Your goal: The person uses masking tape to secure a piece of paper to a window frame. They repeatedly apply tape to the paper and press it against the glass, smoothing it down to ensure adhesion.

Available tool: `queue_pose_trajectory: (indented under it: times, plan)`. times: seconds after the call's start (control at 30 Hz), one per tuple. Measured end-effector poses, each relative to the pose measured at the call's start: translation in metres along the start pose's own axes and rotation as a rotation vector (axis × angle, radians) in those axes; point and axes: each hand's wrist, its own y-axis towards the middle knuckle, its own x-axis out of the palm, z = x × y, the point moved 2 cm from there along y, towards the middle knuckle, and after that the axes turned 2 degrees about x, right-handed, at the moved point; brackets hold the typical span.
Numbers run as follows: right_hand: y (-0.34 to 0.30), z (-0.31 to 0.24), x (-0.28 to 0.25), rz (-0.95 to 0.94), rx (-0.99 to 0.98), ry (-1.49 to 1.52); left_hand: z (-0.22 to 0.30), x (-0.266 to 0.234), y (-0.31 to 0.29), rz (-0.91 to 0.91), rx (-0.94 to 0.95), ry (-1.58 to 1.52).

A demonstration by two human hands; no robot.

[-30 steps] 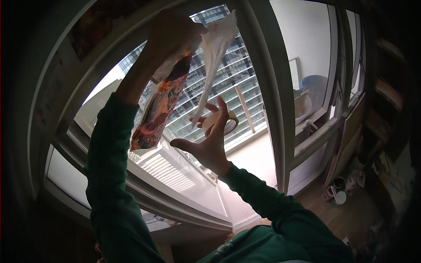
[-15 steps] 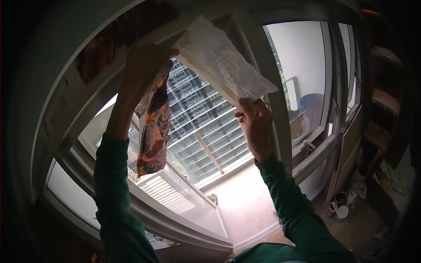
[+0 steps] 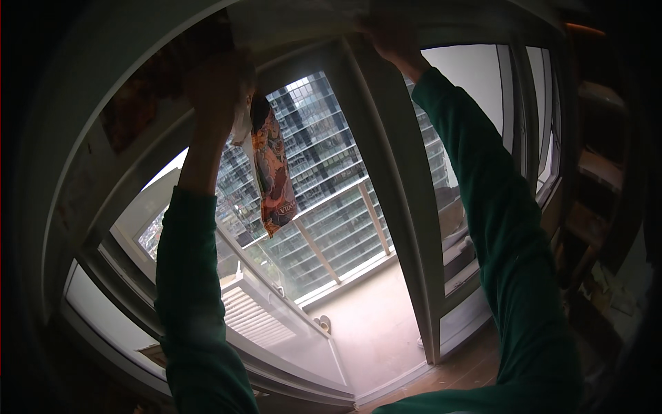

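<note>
My left hand (image 3: 219, 86), in shadow at the upper left, is closed round a crumpled sheet with a colourful printed side (image 3: 274, 169), which hangs below it against the bright glass. My right hand (image 3: 394, 43) is raised near the top edge, its fingers dim, closed at the end of a pale white sheet (image 3: 296, 21). That sheet stretches between the two hands along the top of the view and is partly cut off. Whether the white sheet and the printed one are a single piece I cannot tell.
A door frame post (image 3: 396, 186) stands before me, beside a balcony floor (image 3: 372, 317) with a glass railing. A white louvred panel (image 3: 258, 314) and slippers (image 3: 323, 323) are outside. Dark shelves (image 3: 596, 172) line the far right. A tall building shows beyond.
My right hand has risen with the white sheet, which now lies near the top edge. The printed sheet has shifted right and up in view. The view has shifted too.
</note>
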Motion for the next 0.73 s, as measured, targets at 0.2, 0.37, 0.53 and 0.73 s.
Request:
queue_pose_trajectory:
  times: [0.2,0.37,0.53,0.73]
  plan:
    - [0.013,-0.052,-0.017,0.155,-0.088,-0.013,-0.034,0.049,-0.009,0.136,-0.390,-0.898]
    - [0.023,-0.049,-0.023,0.146,0.046,0.179,-0.038,0.053,-0.013,0.223,-0.386,-1.004]
    - [0.022,-0.052,-0.027,0.241,0.029,0.264,-0.049,0.087,-0.019,0.116,-0.343,-1.760]
    - [0.019,-0.051,-0.040,0.002,0.342,0.595,-0.078,0.119,-0.010,-0.072,-0.174,-0.895]
